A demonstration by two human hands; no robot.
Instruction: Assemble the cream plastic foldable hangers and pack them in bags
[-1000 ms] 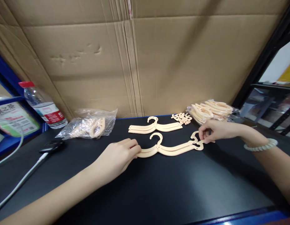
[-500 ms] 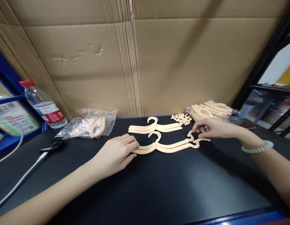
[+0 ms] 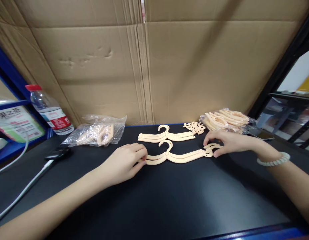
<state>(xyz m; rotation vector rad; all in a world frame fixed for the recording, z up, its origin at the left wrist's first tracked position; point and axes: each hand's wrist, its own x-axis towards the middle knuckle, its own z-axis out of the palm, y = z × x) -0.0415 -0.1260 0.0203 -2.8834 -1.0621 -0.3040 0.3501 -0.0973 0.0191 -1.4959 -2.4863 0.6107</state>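
A cream-coloured folding clothes hanger [image 3: 185, 158] lies unfolded on the dark table, its hook pointing to the far side. My left hand [image 3: 127, 162] is closed around the hanger's left end, which its fingers partly cover. At the right end, my right hand [image 3: 228, 142] curls its thumb and fingers about the small curved hook pieces [image 3: 209, 150]; the exact finger contact is partly hidden. Just behind lies a second hanger [image 3: 180, 136] of the same kind, touched by neither hand. A small heap of loose curved pieces [image 3: 195, 127] rests beyond my right fingers.
Clear plastic bags with cream hanger parts lie at the back left [image 3: 98, 131] and back right [image 3: 225, 119]. A red-capped bottle [image 3: 53, 116] stands at the left, near a black device [image 3: 57, 153] with a white cable [image 3: 27, 188]. Cardboard [image 3: 107, 66] walls off the back.
My right hand has closed in on the small hook pieces. Those pieces were spread apart and now lie together at the hanger's right end. My left hand keeps its hold.
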